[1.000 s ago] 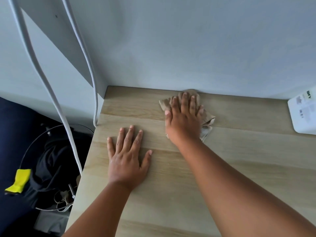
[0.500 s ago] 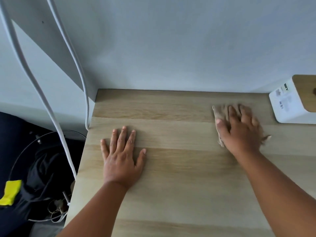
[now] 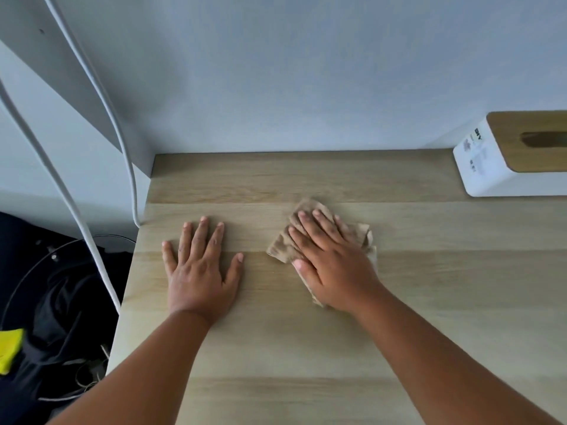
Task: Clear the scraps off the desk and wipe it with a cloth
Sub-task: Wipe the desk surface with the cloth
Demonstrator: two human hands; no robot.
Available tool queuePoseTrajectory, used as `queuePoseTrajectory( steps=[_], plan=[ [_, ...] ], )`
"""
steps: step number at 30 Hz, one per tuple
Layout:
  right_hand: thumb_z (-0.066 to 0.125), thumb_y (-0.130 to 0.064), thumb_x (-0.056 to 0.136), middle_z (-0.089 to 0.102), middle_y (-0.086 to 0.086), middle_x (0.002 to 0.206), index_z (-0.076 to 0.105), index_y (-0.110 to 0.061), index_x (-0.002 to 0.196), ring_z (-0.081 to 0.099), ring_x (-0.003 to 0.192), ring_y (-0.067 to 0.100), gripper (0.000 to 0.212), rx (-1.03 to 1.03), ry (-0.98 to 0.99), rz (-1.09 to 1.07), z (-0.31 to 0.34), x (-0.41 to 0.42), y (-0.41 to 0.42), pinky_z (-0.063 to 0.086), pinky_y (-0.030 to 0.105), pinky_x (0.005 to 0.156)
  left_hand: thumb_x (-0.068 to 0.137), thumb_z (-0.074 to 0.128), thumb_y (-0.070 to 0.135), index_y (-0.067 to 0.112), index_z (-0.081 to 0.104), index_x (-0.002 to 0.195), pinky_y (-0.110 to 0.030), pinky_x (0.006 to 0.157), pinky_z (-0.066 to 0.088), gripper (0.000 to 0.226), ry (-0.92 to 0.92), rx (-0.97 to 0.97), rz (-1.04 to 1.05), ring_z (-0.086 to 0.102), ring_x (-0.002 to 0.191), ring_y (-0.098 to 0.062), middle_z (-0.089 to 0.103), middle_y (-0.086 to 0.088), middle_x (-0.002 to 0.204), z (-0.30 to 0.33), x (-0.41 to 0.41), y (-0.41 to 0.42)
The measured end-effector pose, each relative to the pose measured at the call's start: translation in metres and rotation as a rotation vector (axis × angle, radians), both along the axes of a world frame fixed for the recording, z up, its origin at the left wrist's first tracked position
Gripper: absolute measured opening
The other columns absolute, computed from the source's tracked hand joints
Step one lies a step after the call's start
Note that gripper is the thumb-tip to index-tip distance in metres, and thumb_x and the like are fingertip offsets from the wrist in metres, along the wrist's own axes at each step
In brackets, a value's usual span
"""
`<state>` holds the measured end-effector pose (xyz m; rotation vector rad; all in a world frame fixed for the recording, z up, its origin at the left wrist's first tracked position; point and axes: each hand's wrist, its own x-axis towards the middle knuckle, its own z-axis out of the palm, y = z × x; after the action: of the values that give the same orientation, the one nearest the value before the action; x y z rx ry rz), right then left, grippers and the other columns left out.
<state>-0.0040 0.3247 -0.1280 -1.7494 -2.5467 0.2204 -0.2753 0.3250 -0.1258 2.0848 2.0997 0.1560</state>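
Head view, only one: your right hand (image 3: 334, 265) lies flat, fingers spread, pressing the cloth (image 3: 310, 228) onto the desk (image 3: 306, 348); nothing is pinched, it is a palm-down press, not a closed grasp. The cloth sits left of the tissue box (image 3: 491, 176) and nearer you, well apart from it. Your left hand (image 3: 199, 271) is further left of the box, palm flat on bare wood, fingers splayed, holding nothing. The cloth looks thin, soft, light and crumpled; it will likely bunch or slide out under a loose palm, so keep your weight on its middle, and to lift it pinch the free edge poking out beyond your fingertips. Most of the cloth is hidden under your hand, so its full outline can't be told. No scraps show on the visible wood, though near and right parts of the desk are cut off. The box's right end is cropped and its label unreadable. Far left of the box, off the desk edge, white cables (image 3: 92, 246) hang over a dark bin (image 3: 61, 302) whose contents are murky.
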Motion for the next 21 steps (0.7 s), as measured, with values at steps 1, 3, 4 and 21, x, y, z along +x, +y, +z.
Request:
queuePoseTrajectory(
  steps=[1, 3, 4, 21],
  plan=[
    [0.039, -0.052, 0.104, 0.021, 0.001, 0.171, 0.037, -0.027, 0.159, 0.013, 0.160, 0.025, 0.061, 0.014, 0.001, -0.006, 0.000, 0.022, -0.015, 0.020, 0.055, 0.125, 0.097, 0.025, 0.070, 0.032, 0.028, 0.161, -0.059, 0.126, 0.003, 0.074, -0.002, -0.003, -0.002, -0.002, 0.160, -0.020, 0.015, 0.004, 0.172, 0.000, 0.000, 0.000],
    [0.038, -0.054, 0.103, 0.022, 0.001, 0.171, 0.037, -0.028, 0.159, 0.015, 0.159, 0.026, 0.062, 0.014, -0.003, -0.096, 0.001, 0.067, -0.031, 0.024, 0.057, 0.123, 0.098, 0.024, 0.070, 0.031, 0.027, 0.162, -0.059, 0.126, 0.002, 0.075, -0.008, -0.009, -0.006, -0.003, 0.160, -0.020, 0.014, 0.003, 0.173, 0.001, 0.000, 0.000],
    [0.036, -0.056, 0.103, 0.021, 0.002, 0.171, 0.036, -0.028, 0.160, 0.014, 0.159, 0.026, 0.063, -0.007, -0.010, -0.175, 0.004, 0.085, -0.032, 0.024, 0.057, 0.123, 0.098, 0.024, 0.070, 0.031, 0.027, 0.162, -0.059, 0.126, 0.002, 0.075, -0.010, -0.011, -0.007, -0.003, 0.160, -0.020, 0.014, 0.003, 0.173, 0.002, 0.001, 0.000],
    [0.030, -0.050, 0.106, 0.012, 0.004, 0.173, 0.028, -0.027, 0.162, 0.007, 0.160, 0.029, 0.060, -0.043, 0.025, -0.302, 0.008, 0.046, 0.040, 0.011, 0.053, 0.129, 0.097, 0.023, 0.070, 0.031, 0.026, 0.162, -0.058, 0.127, 0.000, 0.076, -0.014, -0.020, -0.012, -0.005, 0.160, -0.019, 0.011, 0.004, 0.173, 0.005, 0.002, -0.002]
  ],
)
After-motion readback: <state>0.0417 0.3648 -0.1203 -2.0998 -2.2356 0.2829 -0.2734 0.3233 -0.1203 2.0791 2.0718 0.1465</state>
